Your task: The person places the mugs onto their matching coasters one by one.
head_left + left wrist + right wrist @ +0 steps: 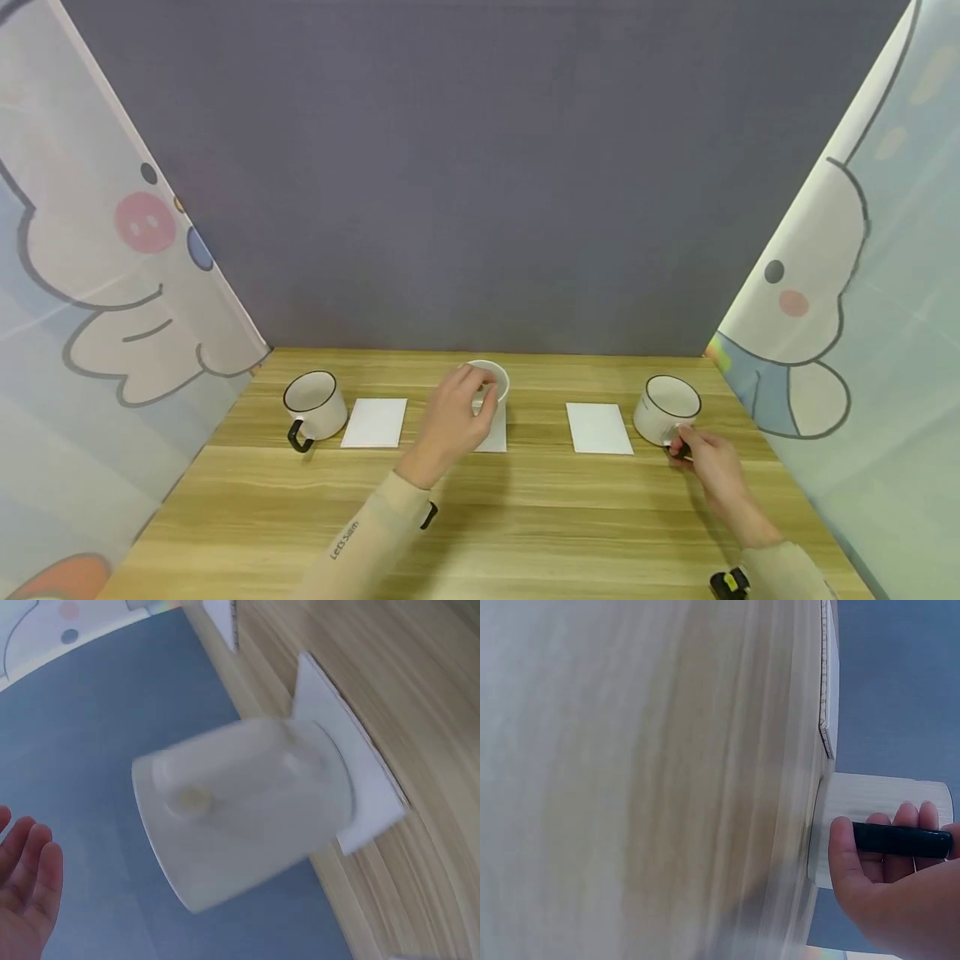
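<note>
My left hand (pixel 453 421) hovers close by an all-white mug (pixel 247 825) and overlaps it in the head view. The left wrist view shows its fingers (pixel 46 881) loosely extended, with space between them and the mug. That mug stands upright on the middle white square coaster (pixel 337 742). At the right, my right hand (pixel 716 471) grips the black handle (pixel 900 840) of a white mug with a dark rim (pixel 651 421), its thumb and fingers around the handle. This mug sits upright on the wooden table, beside the right white coaster (pixel 600 429).
Another white mug with a dark rim and black handle (pixel 321 417) stands at the left, next to the left white coaster (pixel 375 422). A grey panel (pixel 480 183) rises behind the wooden table (pixel 570 525). Cartoon-printed sheets (pixel 885 467) flank both sides.
</note>
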Demonstrator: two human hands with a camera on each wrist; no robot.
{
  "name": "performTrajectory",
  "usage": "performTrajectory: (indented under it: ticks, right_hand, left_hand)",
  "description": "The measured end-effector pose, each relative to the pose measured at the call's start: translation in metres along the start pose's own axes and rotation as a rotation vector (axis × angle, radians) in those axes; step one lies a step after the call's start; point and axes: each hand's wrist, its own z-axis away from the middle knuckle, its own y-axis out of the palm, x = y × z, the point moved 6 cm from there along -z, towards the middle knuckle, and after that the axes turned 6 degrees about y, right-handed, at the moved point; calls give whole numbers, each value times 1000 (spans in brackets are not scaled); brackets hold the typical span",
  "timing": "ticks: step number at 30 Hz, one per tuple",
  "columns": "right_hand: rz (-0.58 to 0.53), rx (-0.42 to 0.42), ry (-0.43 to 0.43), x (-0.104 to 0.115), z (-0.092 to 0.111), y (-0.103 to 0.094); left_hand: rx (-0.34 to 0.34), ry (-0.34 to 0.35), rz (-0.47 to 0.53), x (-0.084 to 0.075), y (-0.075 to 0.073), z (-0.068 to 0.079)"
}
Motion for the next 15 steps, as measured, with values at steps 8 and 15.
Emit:
performTrajectory:
  ticks: [8, 15]
  right_hand:
    - [-7, -5, -2, 1, 1, 1]
    - [-8, -14, -1, 2, 0, 1]
  left_hand:
    - [18, 11, 36, -10, 10, -11]
    - [53, 22, 77, -17, 17, -21]
